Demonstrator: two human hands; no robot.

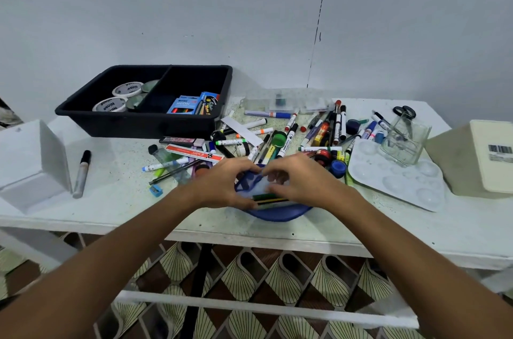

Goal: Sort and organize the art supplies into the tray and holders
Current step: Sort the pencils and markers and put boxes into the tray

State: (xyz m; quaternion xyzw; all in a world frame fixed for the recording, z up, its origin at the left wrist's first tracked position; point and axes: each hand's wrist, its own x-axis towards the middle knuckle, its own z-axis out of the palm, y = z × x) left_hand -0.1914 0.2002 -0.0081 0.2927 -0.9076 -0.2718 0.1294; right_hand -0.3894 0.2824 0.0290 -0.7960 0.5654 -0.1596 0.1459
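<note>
**Pencil pouch held in both hands at the table's front edge**

Pencil pouch (277, 209), blue with a clear face, lies on the white table (116, 211) and both hands are on it. The left hand (224, 186) curls its fingers round the pouch's left end, thumb low against a bundle of green and yellow-striped pencils (270, 198) seen through the clear face. The right hand (302, 182) grips the right end, its fingertips bent down onto the top of the pouch; just what they pinch there is blurred.

Beyond the hands and to their left sits the black tray (133, 123), split in two compartments: rolls of white tape (109, 104) in the left one, blue boxes of coloured pencils (184, 106) in the right. Far left of the grip stands a white box holder (30, 161), with a silver marker (82, 173) lying beside it. Far right stands a cream box holder (483, 161).

Right of the hands, a white paint palette (394, 180) carries a clear glass holder (404, 141) on its far edge, with black-handled scissors (404, 111) standing in the glass. Directly behind the hands spreads a heap of markers and pens (291, 139), touching and crossing each other. A small blue sharpener (156, 190) lies just left of the left wrist.
</note>
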